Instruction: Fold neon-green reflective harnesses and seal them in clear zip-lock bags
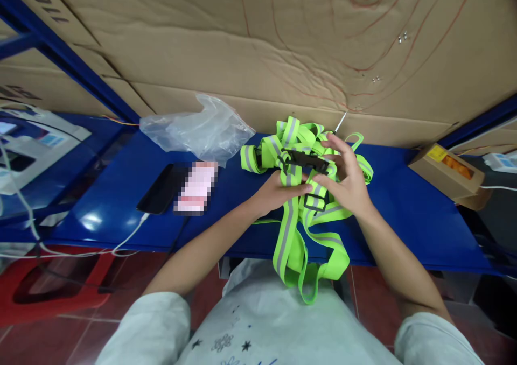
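Note:
A neon-yellow reflective strap [289, 230] with a grey stripe hangs in loops over the table's front edge. My left hand [278, 192] is closed around it, thumb on top and fingers mostly hidden behind the webbing. From the other side, my right hand [345, 176] grips the same webbing with its thumb, its upper fingers curled near the buckle. Between my hands shows a black plastic buckle [307, 160], its ends joined to the webbing. Just below sits a black slider [315, 202] threaded on the strap. More bundled neon straps [269, 152] lie heaped behind my hands.
On the blue table [404, 209], a crumpled clear plastic bag [202, 131] lies left of the straps, with a dark phone [161, 187] and white cable [131, 241] nearer me. A small cardboard box [448, 176] stands right. Tall cardboard [194, 58] backs the table.

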Demonstrator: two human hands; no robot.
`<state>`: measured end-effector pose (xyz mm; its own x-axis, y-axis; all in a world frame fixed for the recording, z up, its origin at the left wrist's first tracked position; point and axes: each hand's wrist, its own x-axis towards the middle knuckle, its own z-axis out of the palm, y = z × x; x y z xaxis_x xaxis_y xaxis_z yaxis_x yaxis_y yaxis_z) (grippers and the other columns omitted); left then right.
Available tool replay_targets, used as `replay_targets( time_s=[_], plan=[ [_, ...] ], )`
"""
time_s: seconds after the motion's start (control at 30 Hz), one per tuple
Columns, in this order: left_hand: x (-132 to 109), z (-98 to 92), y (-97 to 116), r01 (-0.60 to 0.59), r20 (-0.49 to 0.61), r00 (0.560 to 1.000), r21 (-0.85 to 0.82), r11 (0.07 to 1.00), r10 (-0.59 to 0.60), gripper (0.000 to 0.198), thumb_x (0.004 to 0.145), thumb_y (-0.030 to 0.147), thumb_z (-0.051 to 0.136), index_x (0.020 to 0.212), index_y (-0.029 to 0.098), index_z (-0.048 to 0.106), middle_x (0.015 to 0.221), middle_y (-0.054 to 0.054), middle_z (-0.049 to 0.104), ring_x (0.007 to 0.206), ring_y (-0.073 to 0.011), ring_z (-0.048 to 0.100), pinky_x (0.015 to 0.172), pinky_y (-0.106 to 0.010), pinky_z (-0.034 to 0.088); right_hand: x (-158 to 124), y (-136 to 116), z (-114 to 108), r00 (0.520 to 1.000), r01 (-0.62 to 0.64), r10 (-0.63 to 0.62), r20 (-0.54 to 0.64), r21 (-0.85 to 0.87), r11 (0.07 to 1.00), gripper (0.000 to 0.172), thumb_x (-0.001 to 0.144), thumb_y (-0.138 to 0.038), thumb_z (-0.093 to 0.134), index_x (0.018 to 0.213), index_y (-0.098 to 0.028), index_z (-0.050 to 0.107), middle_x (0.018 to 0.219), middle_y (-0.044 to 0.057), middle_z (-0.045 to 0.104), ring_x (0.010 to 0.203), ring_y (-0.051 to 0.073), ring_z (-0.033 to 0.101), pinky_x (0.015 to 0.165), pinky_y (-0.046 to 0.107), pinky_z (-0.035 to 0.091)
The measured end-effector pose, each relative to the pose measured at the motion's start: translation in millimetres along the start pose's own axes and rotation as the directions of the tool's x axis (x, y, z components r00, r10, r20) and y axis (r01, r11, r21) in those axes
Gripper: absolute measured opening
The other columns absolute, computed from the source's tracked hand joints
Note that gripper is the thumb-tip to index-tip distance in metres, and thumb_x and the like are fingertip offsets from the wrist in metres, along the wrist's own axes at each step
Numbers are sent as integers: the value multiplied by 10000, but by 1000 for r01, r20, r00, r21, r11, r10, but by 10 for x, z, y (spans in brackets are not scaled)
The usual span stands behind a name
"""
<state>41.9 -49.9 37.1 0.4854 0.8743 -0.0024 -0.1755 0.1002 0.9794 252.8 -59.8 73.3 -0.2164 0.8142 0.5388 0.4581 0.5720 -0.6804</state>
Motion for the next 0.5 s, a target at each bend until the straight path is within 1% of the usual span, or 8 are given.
replay_targets(
  time_s=[0.03,0.07,0.13,0.23,0.3,0.37,0.43,0.5],
  plan=[
    [-3,-1,-1,21,14,1000,21,1000,-22,438,743,489,945,1004,163,812,1027,-61,810,1066,-269,744,1053,-427,557,1,-3,-29,999,43,-43,9,-26,999,569,918,-565,798,1384,-246,723,1345,123,750,1204,283,732,1067,448,598],
    [-7,5,-7,37,29,999,30,999,-38,444,744,487,946,1015,163,812,1036,-63,808,1073,-269,741,1048,-426,555,-5,-9,-48,997,79,-78,18,-56,995,487,938,-517,793,1349,-260,751,1303,107,770,1163,271,748,1042,436,610],
    [-18,45,-37,60,58,997,-13,998,-60,512,733,476,958,1121,178,806,1153,-74,802,1175,-286,722,1078,-432,544,-32,-28,-52,993,116,-116,6,-133,984,341,973,-445,769,1273,-285,802,1236,84,797,1124,265,764,1023,435,620],
    [-33,146,-96,100,77,993,-167,981,-88,708,670,456,1004,1290,220,759,1361,-93,752,1351,-321,659,1146,-460,520,-86,-72,6,988,114,-131,-76,-197,974,290,990,-410,747,1247,-301,825,1228,79,805,1112,280,772,1001,457,632],
    [-43,200,-118,130,89,990,-250,960,-111,743,642,441,1024,1300,230,748,1364,-95,755,1326,-315,683,1153,-472,525,-108,-102,48,988,105,-124,-92,-193,976,266,979,-417,758,1205,-303,842,1189,74,817,1078,285,780,972,459,641],
    [-57,218,-114,176,158,978,-301,937,-133,695,666,431,1019,1271,214,753,1265,-105,794,1180,-295,754,1101,-476,564,-113,-121,70,992,59,-76,-106,-156,986,253,968,-443,771,1155,-295,855,1145,71,823,1023,282,785,921,446,646],
    [-74,202,-90,228,273,952,-331,916,-139,638,719,495,987,1231,187,763,1154,-127,819,1056,-290,789,1025,-469,604,-104,-124,68,988,-33,19,-152,-89,995,243,951,-484,784,1041,-274,866,986,55,821,826,244,766,765,395,635],
    [-92,171,-61,250,373,921,-348,904,-112,666,714,614,959,1185,179,777,1126,-149,822,1071,-313,788,1000,-460,613,-87,-115,45,970,-132,125,-208,-17,991,285,944,-518,783,879,-247,841,729,12,732,570,167,628,562,326,533]
  ],
)
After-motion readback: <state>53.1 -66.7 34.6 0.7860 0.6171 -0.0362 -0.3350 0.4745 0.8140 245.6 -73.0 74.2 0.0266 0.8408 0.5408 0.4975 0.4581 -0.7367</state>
